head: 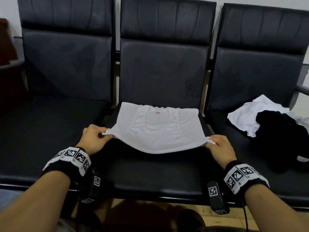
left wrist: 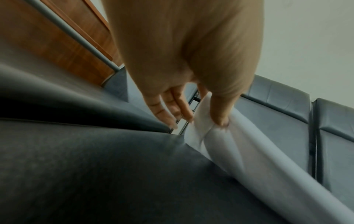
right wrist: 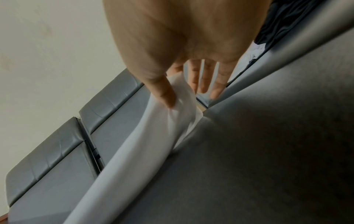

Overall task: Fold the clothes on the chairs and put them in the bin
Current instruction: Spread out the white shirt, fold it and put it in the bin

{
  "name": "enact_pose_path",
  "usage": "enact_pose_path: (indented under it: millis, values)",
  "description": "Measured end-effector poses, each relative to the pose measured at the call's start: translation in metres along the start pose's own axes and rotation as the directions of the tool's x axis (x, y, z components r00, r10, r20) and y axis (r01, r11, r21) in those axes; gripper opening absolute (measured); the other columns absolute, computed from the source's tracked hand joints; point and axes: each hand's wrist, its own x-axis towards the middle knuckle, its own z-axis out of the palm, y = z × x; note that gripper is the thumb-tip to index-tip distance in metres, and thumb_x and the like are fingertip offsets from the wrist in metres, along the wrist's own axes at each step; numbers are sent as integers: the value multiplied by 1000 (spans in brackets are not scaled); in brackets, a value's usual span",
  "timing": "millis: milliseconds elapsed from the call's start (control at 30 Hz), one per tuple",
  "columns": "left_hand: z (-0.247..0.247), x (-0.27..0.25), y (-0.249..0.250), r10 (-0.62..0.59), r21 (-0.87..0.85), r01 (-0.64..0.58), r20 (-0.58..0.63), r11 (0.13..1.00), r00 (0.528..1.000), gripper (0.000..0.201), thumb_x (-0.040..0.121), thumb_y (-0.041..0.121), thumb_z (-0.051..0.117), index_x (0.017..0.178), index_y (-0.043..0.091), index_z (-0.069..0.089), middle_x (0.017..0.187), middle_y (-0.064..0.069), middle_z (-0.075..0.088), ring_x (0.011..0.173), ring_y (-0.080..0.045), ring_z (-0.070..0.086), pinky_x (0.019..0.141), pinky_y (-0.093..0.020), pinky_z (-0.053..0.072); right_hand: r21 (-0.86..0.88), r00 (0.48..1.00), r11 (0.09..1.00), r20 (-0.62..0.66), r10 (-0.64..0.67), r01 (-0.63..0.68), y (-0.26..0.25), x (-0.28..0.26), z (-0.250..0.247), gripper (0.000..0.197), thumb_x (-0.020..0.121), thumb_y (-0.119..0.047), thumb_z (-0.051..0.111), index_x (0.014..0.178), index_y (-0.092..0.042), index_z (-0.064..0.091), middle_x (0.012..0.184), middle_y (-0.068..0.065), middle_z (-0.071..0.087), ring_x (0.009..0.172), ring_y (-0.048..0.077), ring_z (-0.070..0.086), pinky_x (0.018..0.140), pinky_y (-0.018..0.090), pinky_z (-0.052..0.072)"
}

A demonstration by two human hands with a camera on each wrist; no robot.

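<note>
A white tank top (head: 157,129) lies folded across the middle black chair seat (head: 150,173), neckline toward the backrest. My left hand (head: 102,134) pinches its near left corner between thumb and forefinger; the other fingers stay straight. My right hand (head: 212,143) pinches the near right corner the same way. The near edge hangs lifted between both hands, sagging in the middle. In the left wrist view the thumb (left wrist: 220,112) presses the white cloth (left wrist: 239,151). In the right wrist view the thumb (right wrist: 164,94) presses the cloth (right wrist: 153,144). No bin is in view.
A heap of white clothes (head: 250,114) and black clothes (head: 280,139) lies on the right chair seat. The left chair seat (head: 41,131) is bare. Metal armrests stand at both ends, and a wooden cabinet (left wrist: 57,37) sits beyond the left end.
</note>
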Motion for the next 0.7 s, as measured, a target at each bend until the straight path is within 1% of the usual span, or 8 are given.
enact_pose_path:
  millis: [67, 133, 267, 333, 400, 467, 567, 700]
  values:
    - [2, 3, 2, -36, -79, 31, -63, 996, 997, 4, 86, 14, 71, 84, 15, 75, 111, 7, 59, 116, -20, 48, 107, -36, 33, 67, 1000, 998, 12, 9, -9, -7, -3, 1, 17, 88, -16, 62, 102, -11, 71, 115, -7, 55, 105, 10, 49, 89, 19, 30]
    - [2, 3, 11, -110, -322, 81, -74, 943, 991, 11, 83, 2, 68, 82, 12, 73, 119, 6, 58, 118, -19, 50, 109, -36, 34, 186, 1000, 982, 18, 13, -16, -10, -4, 3, 22, 86, -10, 61, 106, -11, 71, 116, -9, 60, 107, 10, 53, 91, 19, 33]
    - [-5, 1, 28, -190, -755, 126, 1, 644, 982, 34, 77, -6, 55, 78, 18, 79, 100, -9, 73, 104, -22, 66, 97, -34, 48, 435, 998, 898, 12, 59, -59, -15, -6, 2, 25, 82, 1, 56, 96, -6, 76, 97, 3, 72, 84, 3, 67, 72, 7, 47]
    - [-7, 0, 30, -189, -807, 128, 21, 577, 982, 28, 69, 3, 54, 66, 15, 78, 101, -17, 72, 112, -25, 63, 104, -37, 43, 480, 998, 876, -6, 56, -46, -17, -7, -2, 21, 77, -2, 54, 82, 3, 73, 80, 6, 69, 68, 1, 64, 61, 8, 45]
    - [-9, 0, 31, -201, -822, 128, 17, 556, 980, 27, 68, 4, 51, 59, 12, 75, 102, -23, 70, 112, -24, 63, 105, -36, 41, 459, 995, 888, -81, 56, -13, -16, -5, -6, 23, 62, -20, 52, 61, 2, 59, 61, 2, 51, 63, 16, 49, 56, 23, 38]
    - [-10, 2, 32, -224, -824, 109, -23, 557, 974, 25, 67, 2, 52, 51, 12, 68, 88, -18, 68, 94, -25, 65, 91, -34, 45, 445, 983, 895, -166, 75, 6, -14, -2, -9, 30, 50, -27, 49, 59, 1, 45, 62, 1, 35, 68, 23, 30, 57, 32, 26]
    - [-15, 1, 36, -219, -810, 90, -49, 579, 975, 15, 58, 10, 58, 45, 17, 56, 58, -1, 51, 66, -18, 49, 65, -30, 37, 574, 970, 817, -221, 101, 46, -16, 2, -12, 32, 42, -35, 51, 62, -10, 55, 73, 8, 34, 72, 22, 29, 63, 35, 25]
    - [-20, 1, 32, -237, -829, 111, -28, 548, 971, 18, 64, 8, 60, 49, 18, 59, 62, -3, 54, 68, -22, 53, 65, -31, 40, 567, 967, 819, -246, 65, 89, -21, 2, -13, 25, 51, -25, 50, 61, -2, 55, 70, 6, 38, 67, 18, 33, 59, 32, 27]
